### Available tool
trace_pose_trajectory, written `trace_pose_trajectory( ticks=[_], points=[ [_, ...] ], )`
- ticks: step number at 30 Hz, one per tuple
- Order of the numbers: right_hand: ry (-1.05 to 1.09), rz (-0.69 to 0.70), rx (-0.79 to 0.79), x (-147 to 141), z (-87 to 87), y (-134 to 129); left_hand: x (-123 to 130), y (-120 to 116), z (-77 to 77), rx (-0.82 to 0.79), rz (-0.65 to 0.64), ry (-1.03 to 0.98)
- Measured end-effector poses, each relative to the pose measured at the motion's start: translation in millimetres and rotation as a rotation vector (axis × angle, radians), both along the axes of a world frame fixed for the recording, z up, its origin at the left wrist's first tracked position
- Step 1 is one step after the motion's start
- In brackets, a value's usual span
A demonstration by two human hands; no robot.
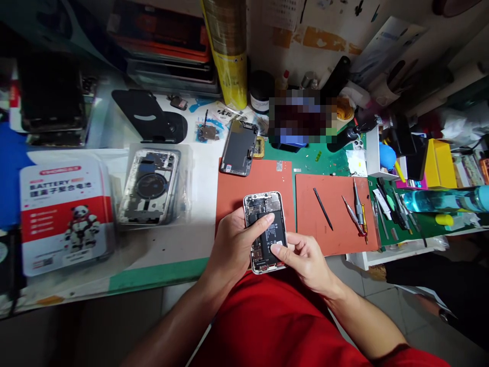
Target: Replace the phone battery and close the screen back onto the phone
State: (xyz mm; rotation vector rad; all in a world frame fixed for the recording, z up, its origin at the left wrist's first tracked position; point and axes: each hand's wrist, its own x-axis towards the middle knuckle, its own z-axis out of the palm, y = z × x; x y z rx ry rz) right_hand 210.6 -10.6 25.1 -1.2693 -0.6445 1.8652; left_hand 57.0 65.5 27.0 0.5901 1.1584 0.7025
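An opened smartphone (263, 232) with a white frame is held over the front edge of the bench, its inside facing up. A black battery (272, 229) with printed text fills much of it. My left hand (239, 237) grips the phone's left side, thumb lying across onto the battery. My right hand (301, 257) holds the lower right side, its thumb pressed on the battery's lower part. A detached phone screen (240, 148) lies beyond them, partly on the red-brown mat (233, 191). To the right, a black spudger (323, 209) rests on a second red-brown mat (309, 239).
Tweezers (352, 215) and a screwdriver (358, 201) lie on the right mat. At left are a battery box (66, 216) and another opened phone (150, 186) in plastic. A yellow film roll (231, 66) stands behind; a water bottle (445, 199) lies far right. Another person's arm shows at lower right.
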Motion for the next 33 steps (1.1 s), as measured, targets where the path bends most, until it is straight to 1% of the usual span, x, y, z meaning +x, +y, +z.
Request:
trace_pose_trajectory(
  ticks=[2, 6, 10, 14, 18, 20, 21, 23, 25, 27, 30, 33],
  points=[
    [0.018, -0.013, 0.0, 0.4, 0.0, -0.9, -1.0, 0.0, -1.3, 0.002, -0.003, 0.027],
    [0.05, -0.098, 0.033, 3.4, 0.1, -2.5, -4.0, -0.3, -2.7, 0.022, -0.024, 0.095],
    [0.064, -0.113, 0.063, 4.8, -0.9, -3.6, -4.8, 0.0, 0.2, 0.069, -0.034, 0.139],
    [0.01, -0.119, 0.081, 5.2, -4.2, -6.3, -3.7, 0.6, 2.9, 0.096, -0.046, 0.172],
    [-0.096, -0.087, 0.14, 9.0, -6.9, -11.6, -3.6, 0.8, 2.4, 0.102, -0.04, 0.185],
    [-0.193, -0.141, 0.21, 10.9, -5.7, -13.4, -3.9, 0.7, 1.3, 0.094, -0.029, 0.181],
    [-0.287, -0.188, 0.273, 11.4, -4.3, -13.8, -4.1, 0.5, 0.6, 0.092, -0.021, 0.185],
    [-0.547, -0.26, 0.458, 11.3, -0.7, -13.6, -4.5, 0.1, -0.7, 0.105, -0.008, 0.211],
    [-0.797, -0.248, 0.648, 9.4, 2.7, -12.5, -4.7, -0.6, -1.5, 0.135, -0.002, 0.253],
    [-0.937, -0.186, 0.761, 6.0, 4.4, -10.9, -4.5, -1.6, -1.2, 0.166, -0.004, 0.294],
    [-1.048, -0.123, 0.824, -0.6, 4.1, -8.5, -3.1, -3.4, 1.1, 0.197, -0.007, 0.356],
    [-1.082, -0.08, 0.815, -4.2, 6.2, -7.2, -1.8, -4.8, 3.2, 0.199, -0.004, 0.396]
  ],
)
